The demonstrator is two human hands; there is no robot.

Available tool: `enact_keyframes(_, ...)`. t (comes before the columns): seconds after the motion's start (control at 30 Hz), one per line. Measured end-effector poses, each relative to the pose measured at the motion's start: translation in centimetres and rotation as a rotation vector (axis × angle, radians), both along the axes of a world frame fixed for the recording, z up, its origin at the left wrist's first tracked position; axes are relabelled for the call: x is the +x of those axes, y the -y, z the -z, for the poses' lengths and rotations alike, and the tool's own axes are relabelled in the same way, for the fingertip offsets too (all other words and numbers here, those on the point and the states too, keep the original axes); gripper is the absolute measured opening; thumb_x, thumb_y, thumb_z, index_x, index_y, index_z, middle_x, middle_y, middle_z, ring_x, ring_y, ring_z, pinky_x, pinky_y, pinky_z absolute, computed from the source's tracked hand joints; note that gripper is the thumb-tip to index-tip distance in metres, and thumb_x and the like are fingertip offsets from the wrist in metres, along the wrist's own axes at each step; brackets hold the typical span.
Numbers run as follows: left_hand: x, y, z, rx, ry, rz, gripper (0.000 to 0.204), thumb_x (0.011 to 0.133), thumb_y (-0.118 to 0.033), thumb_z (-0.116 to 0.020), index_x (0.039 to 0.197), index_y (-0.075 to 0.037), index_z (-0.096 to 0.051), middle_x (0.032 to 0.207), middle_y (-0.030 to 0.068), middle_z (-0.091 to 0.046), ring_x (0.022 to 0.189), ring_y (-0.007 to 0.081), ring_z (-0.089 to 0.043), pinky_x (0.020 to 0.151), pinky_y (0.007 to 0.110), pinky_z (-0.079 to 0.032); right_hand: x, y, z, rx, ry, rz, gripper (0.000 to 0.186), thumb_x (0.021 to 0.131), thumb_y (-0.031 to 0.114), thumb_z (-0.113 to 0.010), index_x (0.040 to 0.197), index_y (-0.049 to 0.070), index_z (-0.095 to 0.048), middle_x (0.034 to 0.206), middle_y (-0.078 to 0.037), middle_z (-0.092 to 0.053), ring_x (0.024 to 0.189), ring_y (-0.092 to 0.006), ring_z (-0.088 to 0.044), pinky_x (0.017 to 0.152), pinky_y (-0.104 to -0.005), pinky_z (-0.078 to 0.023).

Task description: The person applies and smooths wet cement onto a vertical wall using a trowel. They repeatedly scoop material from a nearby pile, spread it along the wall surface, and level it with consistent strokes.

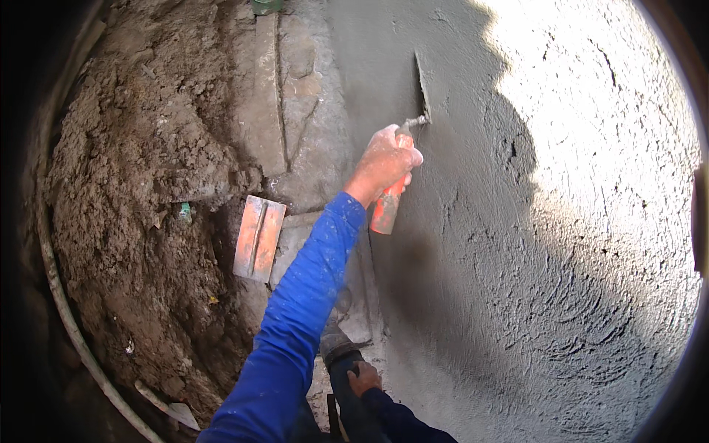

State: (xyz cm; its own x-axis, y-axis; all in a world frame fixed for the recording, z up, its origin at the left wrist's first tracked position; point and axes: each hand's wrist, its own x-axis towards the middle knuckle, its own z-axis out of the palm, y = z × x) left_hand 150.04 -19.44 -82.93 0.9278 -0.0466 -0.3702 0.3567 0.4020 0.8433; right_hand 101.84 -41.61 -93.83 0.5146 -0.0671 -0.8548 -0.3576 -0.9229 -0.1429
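My left hand (384, 162), in a bright blue sleeve, is closed around the worn orange handle of a trowel (423, 88). The trowel's thin blade is tilted nearly edge-on at the surface of wet grey cement (473, 244), its far end pointing away from me. Low in the view, my right hand (363, 378), in a dark sleeve, lies on my dark trouser leg (347, 399) with no tool showing in it. Left of my blue forearm, a rectangular orange-and-grey plate with a raised centre rib (258, 240), like a float, rests at the edge of the soil.
Heaped brown soil (133, 148) fills the left side, bordered by a long curved hose or pipe (66, 317). A cement-smeared board (267, 96) lies on the rough ledge (303, 66). A green container (266, 6) stands at the far edge. Sunlight falls across the cement at right.
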Motion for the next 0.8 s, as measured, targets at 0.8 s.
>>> enact_keyframes(0.8, -8.6, 4.6, 3.2, 0.419, 0.174, -0.127, 0.033, 0.078, -0.010, -0.062, 0.101, 0.006, -0.044, 0.074, 0.0155, -0.057, 0.059, 0.0294, -0.060, 0.055, 0.040, -0.050, 0.1, 0.2, -0.7, 0.011, -0.035, 0.009, 0.046, 0.087, 0.037, -0.061, 0.125, 0.013, -0.057, 0.129, -0.010, -0.057, 0.124, -0.0301, -0.049, 0.104, -0.0494, -0.038)
